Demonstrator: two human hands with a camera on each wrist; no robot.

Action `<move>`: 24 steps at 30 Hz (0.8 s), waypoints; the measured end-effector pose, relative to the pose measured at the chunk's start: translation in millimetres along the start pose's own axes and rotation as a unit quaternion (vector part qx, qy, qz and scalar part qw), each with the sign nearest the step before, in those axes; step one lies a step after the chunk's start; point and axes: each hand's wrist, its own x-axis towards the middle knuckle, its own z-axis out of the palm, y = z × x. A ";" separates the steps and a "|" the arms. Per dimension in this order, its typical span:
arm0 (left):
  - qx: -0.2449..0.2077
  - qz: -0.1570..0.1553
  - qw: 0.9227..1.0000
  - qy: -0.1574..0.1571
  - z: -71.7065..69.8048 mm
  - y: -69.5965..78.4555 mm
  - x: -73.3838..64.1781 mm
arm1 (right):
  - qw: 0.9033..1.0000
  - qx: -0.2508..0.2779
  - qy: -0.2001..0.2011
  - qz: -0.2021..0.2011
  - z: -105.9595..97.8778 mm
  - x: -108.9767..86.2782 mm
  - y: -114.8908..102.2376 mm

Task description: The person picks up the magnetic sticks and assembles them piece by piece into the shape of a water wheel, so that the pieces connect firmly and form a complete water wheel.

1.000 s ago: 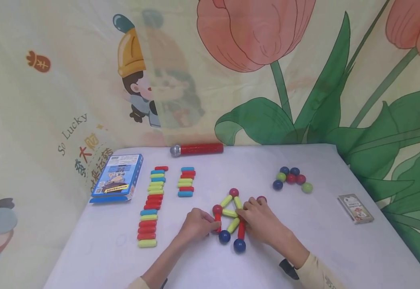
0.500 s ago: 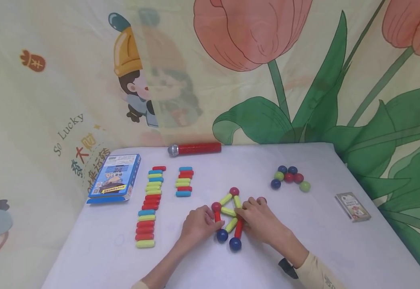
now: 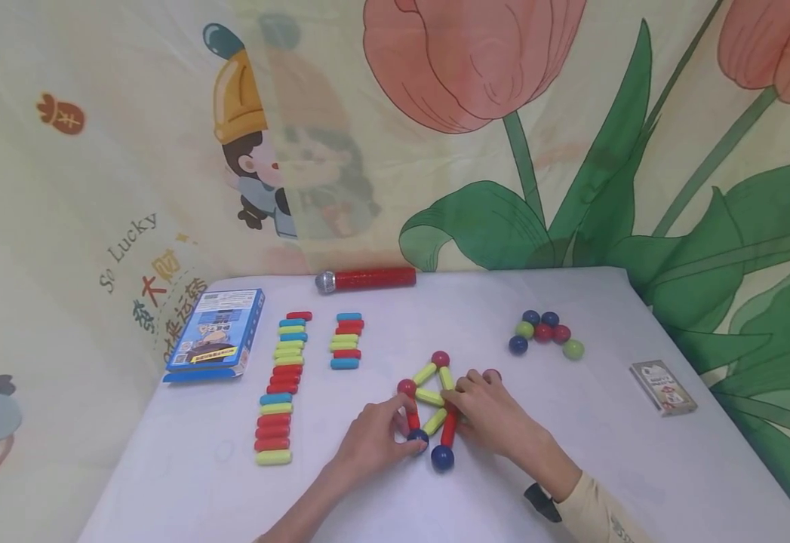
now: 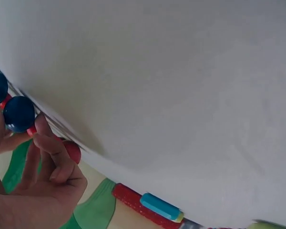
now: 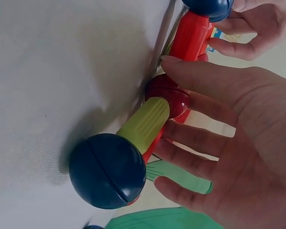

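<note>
A structure of magnetic balls and rods lies at mid-table. Yellow-green rods (image 3: 430, 397) link the red top ball (image 3: 441, 359) and a left red ball (image 3: 406, 388). A red rod (image 3: 413, 418) runs down to a blue ball (image 3: 418, 437). My left hand (image 3: 370, 441) pinches that blue ball between thumb and forefinger. My right hand (image 3: 493, 415) holds a red ball (image 5: 167, 93) where rods meet, thumb against it and fingers behind. Another red rod (image 3: 449, 428) leads from there to a second blue ball (image 3: 443, 458). The right hand hides part of the structure.
Coloured rods lie in a long row (image 3: 275, 409) and a short row (image 3: 345, 341) on the left. Loose balls (image 3: 542, 332) cluster at the back right. A blue box (image 3: 214, 332), a red microphone (image 3: 367, 280) and a small card box (image 3: 663, 388) lie around.
My left hand has shifted from the left red rod to the blue ball at its lower end. That rod and ball now meet. The right hand keeps its hold.
</note>
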 end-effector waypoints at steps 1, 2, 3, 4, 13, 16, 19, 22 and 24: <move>0.004 0.001 1.000 0.001 -0.1 0.5 -0.4 | 1.000 0.002 0.001 -0.002 -0.1 0.1 0.1; 0.011 0.001 1.000 0.002 -0.2 1.3 -0.9 | 1.000 0.006 0.003 -0.003 -0.7 0.3 0.0; 0.020 0.001 1.000 0.002 -0.1 2.1 -1.4 | 1.000 0.009 0.003 -0.004 -1.0 0.5 0.0; 0.027 0.000 1.000 0.002 0.0 3.3 -1.8 | 1.000 0.012 0.002 -0.005 -1.2 0.5 0.0; 0.088 -0.002 0.996 0.011 2.7 8.3 0.9 | 1.000 0.022 0.007 0.002 2.3 -0.9 5.5; 0.119 0.012 0.993 0.021 4.0 8.5 2.3 | 0.999 0.029 0.015 0.006 2.3 -2.0 7.3; 0.130 0.025 0.991 0.036 5.3 9.4 2.7 | 0.999 0.041 0.020 0.016 1.8 -2.6 8.8; 0.133 0.032 0.989 0.048 6.9 11.1 2.1 | 0.998 0.056 0.028 0.020 1.8 -3.5 10.4; 0.134 0.033 0.989 0.054 7.8 12.6 2.3 | 0.997 0.061 0.035 0.020 2.6 -4.6 11.8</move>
